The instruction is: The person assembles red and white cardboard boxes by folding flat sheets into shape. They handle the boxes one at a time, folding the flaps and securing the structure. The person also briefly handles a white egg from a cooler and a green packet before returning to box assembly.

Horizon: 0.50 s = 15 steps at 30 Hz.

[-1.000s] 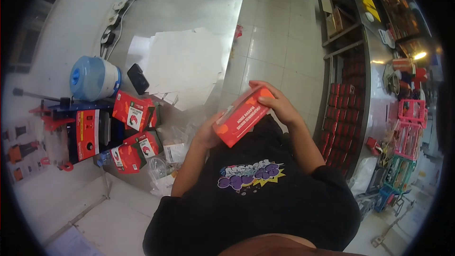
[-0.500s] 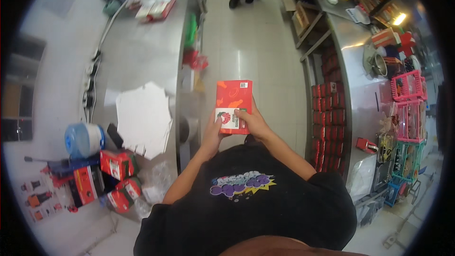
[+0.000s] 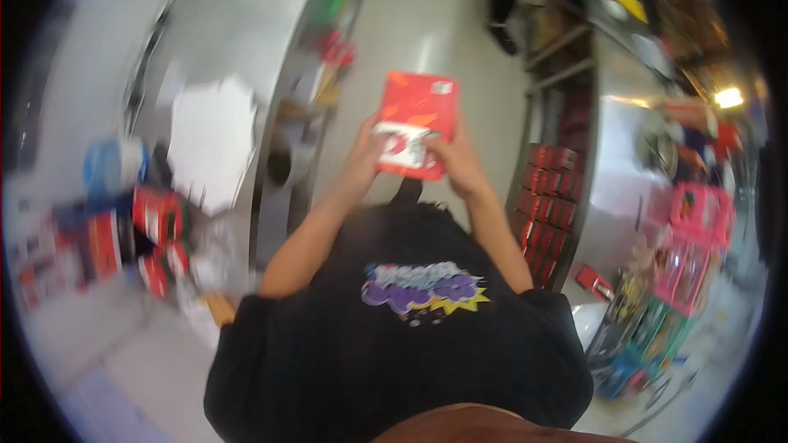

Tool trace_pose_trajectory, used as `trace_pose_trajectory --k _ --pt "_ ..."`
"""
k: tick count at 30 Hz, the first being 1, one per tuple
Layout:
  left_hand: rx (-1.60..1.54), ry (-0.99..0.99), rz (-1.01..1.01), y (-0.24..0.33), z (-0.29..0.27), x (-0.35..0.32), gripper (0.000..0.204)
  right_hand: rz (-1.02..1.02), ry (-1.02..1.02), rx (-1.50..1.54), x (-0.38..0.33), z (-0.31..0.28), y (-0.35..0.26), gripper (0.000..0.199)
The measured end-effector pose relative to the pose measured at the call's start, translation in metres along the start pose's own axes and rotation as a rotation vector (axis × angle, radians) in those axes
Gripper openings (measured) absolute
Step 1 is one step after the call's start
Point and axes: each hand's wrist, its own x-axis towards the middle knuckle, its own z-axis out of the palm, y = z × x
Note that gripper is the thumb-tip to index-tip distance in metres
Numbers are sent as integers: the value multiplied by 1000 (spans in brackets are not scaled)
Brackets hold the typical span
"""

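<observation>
Steel benches (image 3: 611,139) flank a tiled aisle (image 3: 402,25), with a red box (image 3: 419,98) held up between two hands.

On the left bench lie a white paper stack (image 3: 212,143), a blue-and-white container (image 3: 105,166) and red-and-green cartons (image 3: 158,213), all blurred; under the right one sit stacked red packs (image 3: 548,197), with a pink basket (image 3: 700,215) on top. Another person's dark-clothed leg (image 3: 503,0) stands farther up the aisle, toward the right. The box is in front of the wearer's black shirt (image 3: 394,361), over the floor. Left hand (image 3: 364,156) and right hand (image 3: 457,162) clasp its opposite sides, spread only to its width, thumbs on the labelled face; the fingers behind are hidden.
</observation>
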Motion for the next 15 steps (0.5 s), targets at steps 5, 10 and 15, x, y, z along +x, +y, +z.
trace_pose_trajectory --k 5,10,15 --pt "93 34 -258 -26 -26 -34 64 251 -82 118 -9 0 26 74" --pt "75 243 -446 -69 -56 -68 70 418 -168 94 -8 5 88 75" --pt "27 354 -445 -97 -76 -99 69 573 -240 87 -11 20 133 77"
